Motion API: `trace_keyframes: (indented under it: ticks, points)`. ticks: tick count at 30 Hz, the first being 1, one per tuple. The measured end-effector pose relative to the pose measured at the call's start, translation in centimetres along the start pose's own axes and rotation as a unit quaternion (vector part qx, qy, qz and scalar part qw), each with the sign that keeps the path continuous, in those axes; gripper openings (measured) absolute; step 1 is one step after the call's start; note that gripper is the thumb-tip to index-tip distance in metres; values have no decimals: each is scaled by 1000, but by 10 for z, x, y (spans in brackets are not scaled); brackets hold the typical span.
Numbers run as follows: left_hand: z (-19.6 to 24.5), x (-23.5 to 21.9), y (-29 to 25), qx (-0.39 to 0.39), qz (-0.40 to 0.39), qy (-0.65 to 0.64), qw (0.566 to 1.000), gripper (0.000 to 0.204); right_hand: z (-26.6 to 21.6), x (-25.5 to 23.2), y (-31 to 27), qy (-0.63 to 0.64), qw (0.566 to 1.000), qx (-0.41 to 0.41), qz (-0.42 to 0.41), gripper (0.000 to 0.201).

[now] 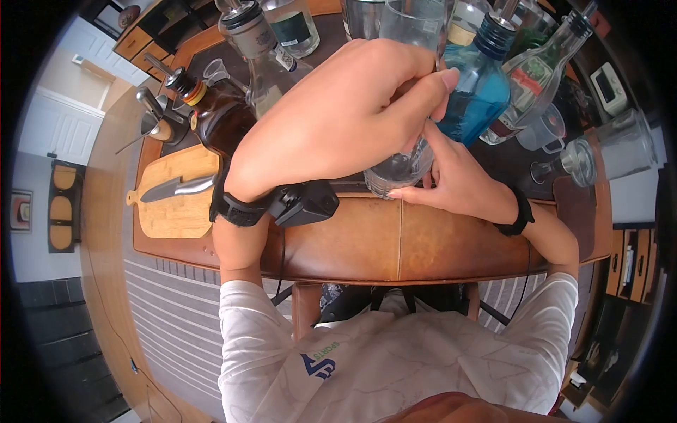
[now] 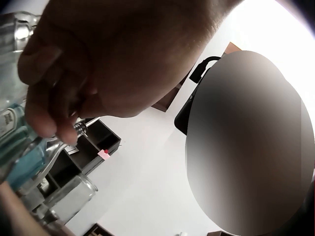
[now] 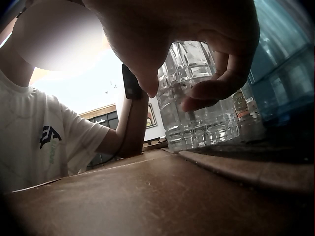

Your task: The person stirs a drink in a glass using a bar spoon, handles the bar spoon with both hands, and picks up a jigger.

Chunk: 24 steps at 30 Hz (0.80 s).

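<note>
My left hand (image 1: 345, 113) reaches across the table and pinches the thin metal stem of a bar spoon (image 1: 442, 46) between thumb and fingers. The stem rises above the fist, and its lower part goes down into a clear cut-glass tumbler (image 3: 184, 128). The tumbler stands upright near the leather table edge. Around its side, the thumb and fingers of my right hand (image 1: 469, 183) grip it; the right wrist view shows the thumb on one side and fingertips on the other. A blue bottle (image 1: 479, 92) with a pourer stands right behind the hands.
A knife (image 1: 169, 189) lies on a wooden cutting board (image 1: 162, 218) at the left. Beside it stand a brown bottle (image 1: 222, 127) and a clear bottle (image 1: 264, 60). Several more bottles and glasses line the back. At right are a plastic measuring cup (image 1: 543, 128) and a glass jar (image 1: 624, 148).
</note>
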<state>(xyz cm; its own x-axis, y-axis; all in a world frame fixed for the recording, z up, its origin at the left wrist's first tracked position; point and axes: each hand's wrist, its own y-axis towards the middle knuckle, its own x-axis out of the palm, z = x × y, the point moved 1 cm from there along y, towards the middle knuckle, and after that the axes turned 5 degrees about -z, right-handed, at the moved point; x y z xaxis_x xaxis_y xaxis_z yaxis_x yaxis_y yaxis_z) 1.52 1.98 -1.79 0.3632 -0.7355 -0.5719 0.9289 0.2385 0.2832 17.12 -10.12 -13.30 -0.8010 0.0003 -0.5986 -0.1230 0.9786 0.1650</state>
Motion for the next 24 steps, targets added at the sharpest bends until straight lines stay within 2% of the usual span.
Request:
trace_keyframes:
  ticks: [3, 5, 8, 11, 13, 15, 17, 18, 20, 24]
  points:
    - [3, -4, 0, -26, -34, 46, 998, 40, -3, -2, -1, 1, 999, 43, -22, 103]
    - [-1, -5, 2, -4, 16, 140, 990, 40, -3, -2, -1, -7, 999, 45, -21, 103]
    - [-6, -1, 5, 3, 42, 88, 995, 40, -3, -2, -1, -20, 999, 42, -14, 103]
    - [-8, 4, 3, 13, 28, 39, 999, 39, 3, 2, -1, -28, 1000, 13, 2, 102]
    - [-1, 2, 1, 0, 13, 41, 999, 39, 2, 1, -1, -33, 999, -9, 14, 102]
    - [0, -1, -1, -12, -2, 42, 999, 38, -2, -1, 0, -14, 1000, 11, -6, 102]
    - [-1, -4, 0, 8, 1, 130, 992, 38, -4, -2, -1, -13, 999, 32, -15, 102]
    - [-3, -4, 1, 8, 1, 130, 992, 38, -4, -2, -1, -13, 998, 53, -23, 102]
    - [-6, -2, 3, 0, 52, 192, 980, 39, -3, -3, -1, -13, 998, 51, -22, 102]
    - [-8, 1, 3, 17, 44, 112, 993, 39, -2, -1, -2, -25, 999, 27, -4, 102]
